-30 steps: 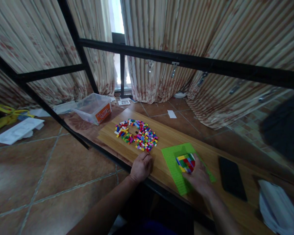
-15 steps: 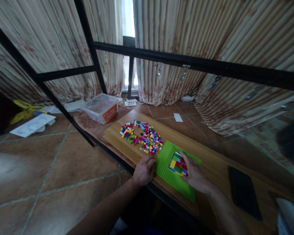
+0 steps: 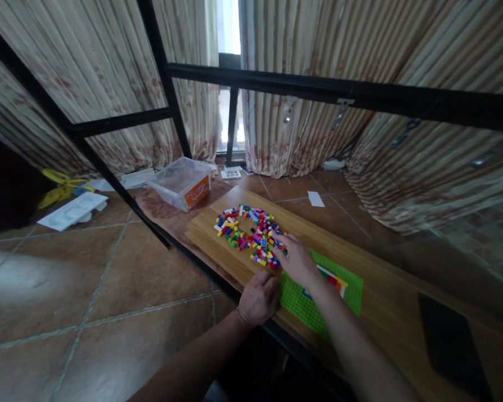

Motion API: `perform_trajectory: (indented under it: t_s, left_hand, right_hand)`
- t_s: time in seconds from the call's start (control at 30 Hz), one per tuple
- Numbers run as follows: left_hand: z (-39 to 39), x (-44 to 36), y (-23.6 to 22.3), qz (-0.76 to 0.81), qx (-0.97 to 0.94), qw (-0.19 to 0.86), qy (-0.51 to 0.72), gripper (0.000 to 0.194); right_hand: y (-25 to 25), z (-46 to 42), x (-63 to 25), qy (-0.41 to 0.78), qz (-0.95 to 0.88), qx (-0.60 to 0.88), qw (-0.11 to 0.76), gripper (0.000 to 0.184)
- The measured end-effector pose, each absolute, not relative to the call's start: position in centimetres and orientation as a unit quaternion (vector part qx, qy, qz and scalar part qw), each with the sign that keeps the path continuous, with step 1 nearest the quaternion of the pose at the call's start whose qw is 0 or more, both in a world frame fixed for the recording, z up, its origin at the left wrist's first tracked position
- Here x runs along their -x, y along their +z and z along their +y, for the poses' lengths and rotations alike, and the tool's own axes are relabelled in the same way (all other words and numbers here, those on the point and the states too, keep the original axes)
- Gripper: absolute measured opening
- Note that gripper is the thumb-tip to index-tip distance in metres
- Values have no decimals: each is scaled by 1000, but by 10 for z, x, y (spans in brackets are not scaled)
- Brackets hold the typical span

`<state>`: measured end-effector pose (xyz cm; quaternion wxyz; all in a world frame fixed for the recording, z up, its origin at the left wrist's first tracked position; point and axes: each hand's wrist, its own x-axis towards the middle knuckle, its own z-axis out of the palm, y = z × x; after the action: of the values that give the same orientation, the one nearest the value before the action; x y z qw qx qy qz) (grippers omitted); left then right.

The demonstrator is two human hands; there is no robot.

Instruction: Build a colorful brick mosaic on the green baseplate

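Observation:
Loose toy bricks (image 3: pixel 235 237) of many colours lie in a ring-shaped pile on the wooden board. My right hand (image 3: pixel 295 259) reaches over the pile's right edge, its thumb and forefinger stretched out and apart among the bricks; no held brick shows. Beside the pile lies a green studded baseplate (image 3: pixel 304 304). On it sits a flat block of joined bricks (image 3: pixel 337 282), partly hidden by my right forearm. My left hand (image 3: pixel 259 297) rests closed at the board's near edge, by the baseplate's left corner. Whatever its curled fingers hold, if anything, is hidden.
A clear plastic bin (image 3: pixel 182 183) with an orange label stands beyond the board's left end. A dark flat slab (image 3: pixel 452 335) lies on the wooden board (image 3: pixel 385 301) at the right. Black metal bars (image 3: pixel 297 82) cross in front of the curtains.
My right hand has left the joined bricks on the baseplate and moved left to the loose pile. My left hand stays closed by the baseplate. The view has shifted slightly.

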<state>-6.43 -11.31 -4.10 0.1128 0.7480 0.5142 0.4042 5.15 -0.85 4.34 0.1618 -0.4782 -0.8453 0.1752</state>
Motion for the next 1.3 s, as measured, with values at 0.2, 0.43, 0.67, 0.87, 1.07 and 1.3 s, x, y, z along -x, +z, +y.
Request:
perform_trajectory:
  t_s: [0.2, 0.43, 0.67, 0.87, 1.07, 1.3]
  left_hand:
    - [-113, 64, -44, 510, -749, 102, 411, 19]
    - [-112, 68, -44, 504, -761, 99, 397, 19]
    - [-110, 67, -42, 516, -760, 93, 383, 17]
    - [-111, 68, -38, 509, -760, 89, 394, 24]
    - [-111, 67, -39, 516, -761, 66, 388, 23]
    - [-109, 68, -43, 517, -762, 61, 387, 24]
  right_hand:
    - [26, 3, 3, 155, -800, 561, 146, 34]
    - [21, 2, 14, 171, -755, 609, 173, 24]
    - [37, -15, -7, 208, -731, 590, 271, 29]
    - [42, -73, -65, 308, -640, 543, 447, 27]
    - [19, -117, -147, 329, -468, 639, 514, 37]
    - [-9, -112, -188, 336, -411, 678, 509, 45]
